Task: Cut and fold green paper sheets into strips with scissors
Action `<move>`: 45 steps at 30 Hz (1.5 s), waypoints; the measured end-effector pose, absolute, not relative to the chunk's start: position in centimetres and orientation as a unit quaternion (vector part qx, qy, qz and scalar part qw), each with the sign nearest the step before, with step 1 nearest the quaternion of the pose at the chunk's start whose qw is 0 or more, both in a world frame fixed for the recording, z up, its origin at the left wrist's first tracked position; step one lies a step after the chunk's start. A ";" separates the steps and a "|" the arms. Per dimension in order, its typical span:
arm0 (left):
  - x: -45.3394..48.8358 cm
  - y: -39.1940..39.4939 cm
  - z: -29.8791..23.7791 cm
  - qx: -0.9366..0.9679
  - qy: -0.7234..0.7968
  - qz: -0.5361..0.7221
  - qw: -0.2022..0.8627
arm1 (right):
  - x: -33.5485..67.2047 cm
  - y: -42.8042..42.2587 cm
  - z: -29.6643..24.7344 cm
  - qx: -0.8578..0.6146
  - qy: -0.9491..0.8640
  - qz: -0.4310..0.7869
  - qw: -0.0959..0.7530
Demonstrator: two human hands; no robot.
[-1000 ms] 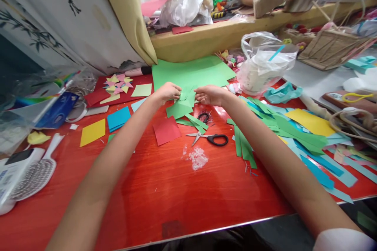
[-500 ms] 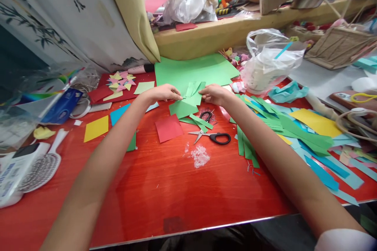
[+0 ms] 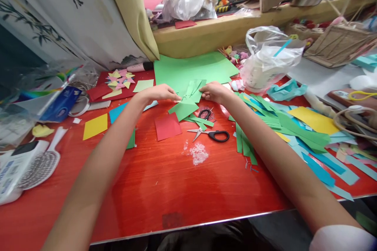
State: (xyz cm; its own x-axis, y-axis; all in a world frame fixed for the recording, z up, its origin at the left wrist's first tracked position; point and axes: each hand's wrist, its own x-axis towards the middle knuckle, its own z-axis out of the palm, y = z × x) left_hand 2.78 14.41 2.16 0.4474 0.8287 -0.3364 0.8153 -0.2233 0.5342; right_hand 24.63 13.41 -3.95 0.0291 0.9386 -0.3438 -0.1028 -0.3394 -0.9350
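Red, glossy boards form the table top (image 3: 159, 188), and at its far left a white hairbrush (image 3: 39, 164) lies with its handle pointing away from the person. Beyond it stands a blue box (image 3: 60, 104) beside clear plastic wrapping. Next come a yellow paper square (image 3: 95, 126), a blue paper (image 3: 114, 112) partly hidden by the left forearm, and, farther back, a pink and yellow paper star (image 3: 120, 78) with a marker (image 3: 141, 66) just behind it. The left hand (image 3: 161, 93) reaches in palm down, its fingertips drawn close at the left edge of some green paper pieces (image 3: 185, 108); whether they pinch one I cannot tell. Those pieces lie in a loose heap between the two hands, in front of a large light green sheet (image 3: 194, 66). Nearer the person are a red paper square (image 3: 168, 126), a whitish smear (image 3: 199, 153) and scissors (image 3: 218, 136) lying with the blades apart. The right hand (image 3: 215, 93) has its fingers curled at the heap's right edge; its grip cannot be made out. To its right, green strips (image 3: 246, 145) lie near a bagged cup (image 3: 257, 72), then a yellow sheet (image 3: 313, 119) rests on blue strips.
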 end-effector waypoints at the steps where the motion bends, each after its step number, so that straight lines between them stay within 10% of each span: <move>1: 3.1 14.2 2.1 0.788 0.520 -0.016 0.330 | 24.6 13.4 -4.0 -0.566 -0.370 0.591 0.440; 18: 4.9 17.9 0.2 0.693 0.513 0.195 0.468 | 24.4 13.1 -3.6 -0.570 -0.393 0.582 0.428; 32: 7.4 17.0 0.6 0.761 0.600 0.081 0.233 | 25.8 12.4 -2.3 -0.525 -0.441 0.633 0.359; 45: 7.6 17.1 -0.5 0.704 0.550 0.149 0.423 | 23.9 12.5 -2.9 -0.550 -0.420 0.590 0.416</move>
